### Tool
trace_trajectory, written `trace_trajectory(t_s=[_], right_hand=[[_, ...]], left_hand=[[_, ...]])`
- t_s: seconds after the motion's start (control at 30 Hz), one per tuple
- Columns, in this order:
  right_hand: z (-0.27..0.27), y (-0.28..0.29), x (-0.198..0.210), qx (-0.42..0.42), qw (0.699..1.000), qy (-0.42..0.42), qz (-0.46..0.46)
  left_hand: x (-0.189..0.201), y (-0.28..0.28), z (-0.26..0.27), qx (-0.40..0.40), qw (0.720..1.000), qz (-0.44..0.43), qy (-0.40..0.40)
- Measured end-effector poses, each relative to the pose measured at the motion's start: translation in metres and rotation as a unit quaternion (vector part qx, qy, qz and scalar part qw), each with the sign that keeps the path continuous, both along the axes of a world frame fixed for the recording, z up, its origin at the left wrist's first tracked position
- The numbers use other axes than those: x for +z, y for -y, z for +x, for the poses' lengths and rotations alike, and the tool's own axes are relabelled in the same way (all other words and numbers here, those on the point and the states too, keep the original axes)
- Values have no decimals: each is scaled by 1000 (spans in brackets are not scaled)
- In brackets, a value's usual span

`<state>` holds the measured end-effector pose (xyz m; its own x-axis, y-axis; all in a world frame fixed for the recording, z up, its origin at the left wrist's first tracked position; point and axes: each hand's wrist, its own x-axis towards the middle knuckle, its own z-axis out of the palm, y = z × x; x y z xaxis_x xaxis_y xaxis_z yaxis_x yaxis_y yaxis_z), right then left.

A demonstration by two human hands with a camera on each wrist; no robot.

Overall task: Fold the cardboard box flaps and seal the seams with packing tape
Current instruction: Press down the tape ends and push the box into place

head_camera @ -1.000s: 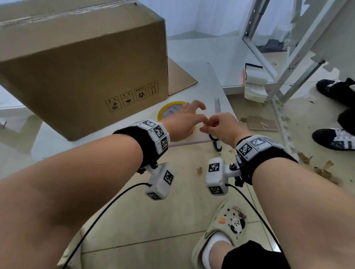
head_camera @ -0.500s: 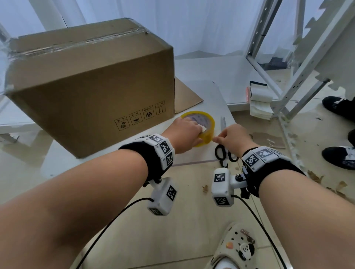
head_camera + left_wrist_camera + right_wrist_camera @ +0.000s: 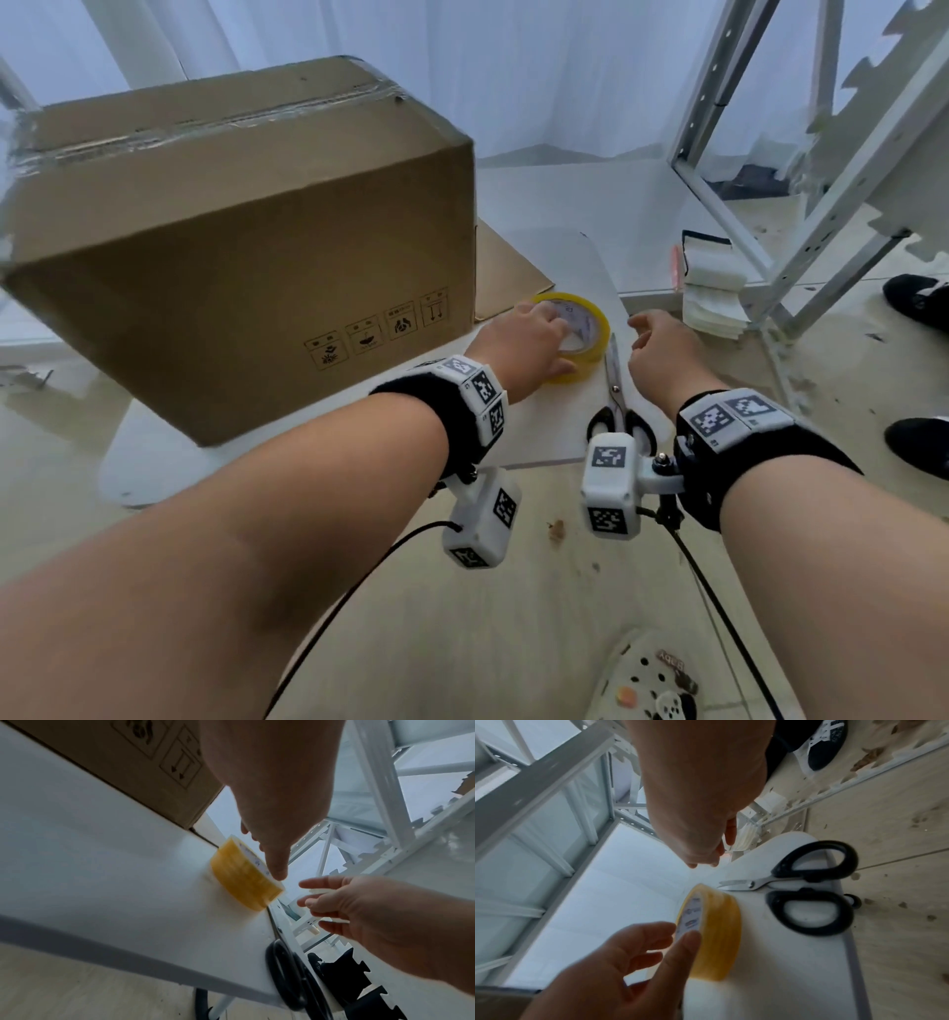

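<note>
A big brown cardboard box point(image 3: 246, 246) stands on the white table point(image 3: 544, 431), its top flaps folded down with clear tape along the seam. A yellow tape roll point(image 3: 590, 329) lies flat just right of the box. My left hand point(image 3: 529, 344) rests over the roll, fingers fairly straight, thumb touching its rim point(image 3: 687, 941). My right hand point(image 3: 662, 344) hovers a little to the right of the roll with loose fingers point(image 3: 321, 896) and holds nothing. Black-handled scissors point(image 3: 616, 401) lie shut on the table below the right hand, near the edge.
A flat cardboard sheet point(image 3: 508, 277) lies behind the box. A white paper stack point(image 3: 711, 288) and a metal shelf frame point(image 3: 719, 128) stand to the right. Another person's dark shoes point(image 3: 919, 303) are on the floor at far right. My slipper point(image 3: 647, 683) is below.
The two hands, pinched together over the roll a second ago, have come apart. The roll now lies flat on the table, and the right hand has drawn away to the right.
</note>
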<state>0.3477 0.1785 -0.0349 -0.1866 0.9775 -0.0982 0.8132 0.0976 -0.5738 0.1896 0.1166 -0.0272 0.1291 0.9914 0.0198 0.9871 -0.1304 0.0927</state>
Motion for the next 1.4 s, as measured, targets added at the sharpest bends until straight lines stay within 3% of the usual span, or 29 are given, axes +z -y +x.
trace_trajectory(t_s=[0.27,0.5,0.67,0.77,0.97,1.1,1.17,1.27,1.4], right_hand=[[-67,59,80,125,989,9,75],[-138,163,125,290,945,16,151],[-190,198,147,332,926,-10,180],[-216,197,150,334,929,13,155],[-257,166,138,343,922,127,126],[-260,153,136,379,901,50,204],[-254,144,136,400,896,22,190],[-249,129,132,420,893,-20,163],[-252,122,130,397,898,-142,127]], left_hand=[[82,92,-50,14,992,113,-53],[138,212,-119,110,976,183,-43],[150,255,-176,199,956,214,-19],[151,263,-208,226,948,225,-9],[137,259,-258,222,951,169,-130],[131,245,-277,180,954,152,-188],[128,237,-285,169,954,143,-201],[121,229,-291,137,960,178,-169],[110,225,-292,98,954,250,-136]])
